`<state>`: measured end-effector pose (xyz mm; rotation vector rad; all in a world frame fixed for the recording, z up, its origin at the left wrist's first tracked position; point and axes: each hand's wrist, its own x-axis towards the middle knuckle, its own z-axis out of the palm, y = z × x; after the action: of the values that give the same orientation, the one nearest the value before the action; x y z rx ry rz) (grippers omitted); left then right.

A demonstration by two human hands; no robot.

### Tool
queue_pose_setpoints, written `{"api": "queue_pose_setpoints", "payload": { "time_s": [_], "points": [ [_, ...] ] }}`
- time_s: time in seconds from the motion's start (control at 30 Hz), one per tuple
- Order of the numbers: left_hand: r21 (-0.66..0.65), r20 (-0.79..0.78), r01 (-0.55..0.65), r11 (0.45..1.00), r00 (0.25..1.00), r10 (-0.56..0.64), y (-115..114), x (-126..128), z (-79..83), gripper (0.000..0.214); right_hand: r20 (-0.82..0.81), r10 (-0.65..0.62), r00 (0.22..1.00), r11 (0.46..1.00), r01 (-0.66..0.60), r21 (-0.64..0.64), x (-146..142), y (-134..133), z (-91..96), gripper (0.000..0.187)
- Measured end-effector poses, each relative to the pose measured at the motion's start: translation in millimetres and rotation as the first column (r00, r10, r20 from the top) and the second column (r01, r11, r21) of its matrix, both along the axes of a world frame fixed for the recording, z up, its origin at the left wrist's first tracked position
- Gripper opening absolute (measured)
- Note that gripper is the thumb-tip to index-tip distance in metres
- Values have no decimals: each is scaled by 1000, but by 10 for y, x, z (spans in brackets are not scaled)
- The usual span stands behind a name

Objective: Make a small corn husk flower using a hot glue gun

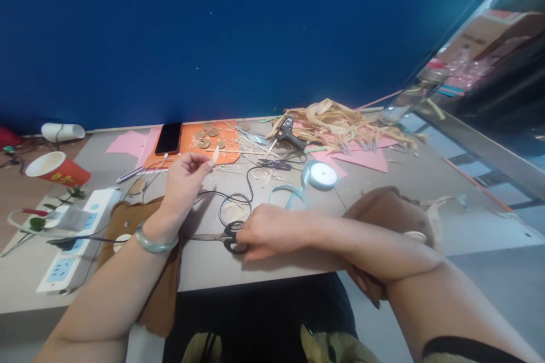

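Observation:
My left hand (187,173), with a jade-coloured bangle at the wrist, pinches a small pale leaf-shaped piece (215,156) between thumb and fingertips, above the orange sheet. Close to the table's front edge, my right hand (272,232) is closed at the black handles of a pair of scissors (230,236). The scissor blades lie low over the table and point left. My right fingertips are partly hidden behind the hand. Just beyond it is a spool of light blue ribbon (322,174) with a loose end curling out.
A black glue gun (290,135) stands near a heap of dry husk strips (336,119). A phone (169,139) lies on orange paper (230,130) with round brown discs. Leftward are a power strip (79,244), a red paper cup (59,169) and trailing cables. Brown cloth items flank my arms.

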<state>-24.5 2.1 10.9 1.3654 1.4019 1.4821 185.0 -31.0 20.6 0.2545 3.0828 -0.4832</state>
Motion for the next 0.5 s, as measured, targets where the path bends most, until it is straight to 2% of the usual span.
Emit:
{"api": "queue_pose_setpoints", "payload": {
  "time_s": [0.07, 0.17, 0.37, 0.5],
  "points": [
    [2, 30, -8, 1000, 1000, 8, -2, 4, 6, 21, -54, -166, 985, 985, 163, -49, 34, 137, 2, 21],
    [-1, 51, -8, 1000, 999, 8, 11, 22, -21, 21, -137, -395, 908, 919, 392, -52, 81, 359, -80, 16],
    [95, 167, 5, 995, 986, -21, 102, 33, -146, 19, -206, -610, 765, 792, 596, -131, 62, 610, -281, 15],
    [116, 179, 6, 993, 984, -27, 136, 31, -172, 15, -121, -690, 714, 720, 694, -18, -77, 732, -322, 16]
  ]
}}
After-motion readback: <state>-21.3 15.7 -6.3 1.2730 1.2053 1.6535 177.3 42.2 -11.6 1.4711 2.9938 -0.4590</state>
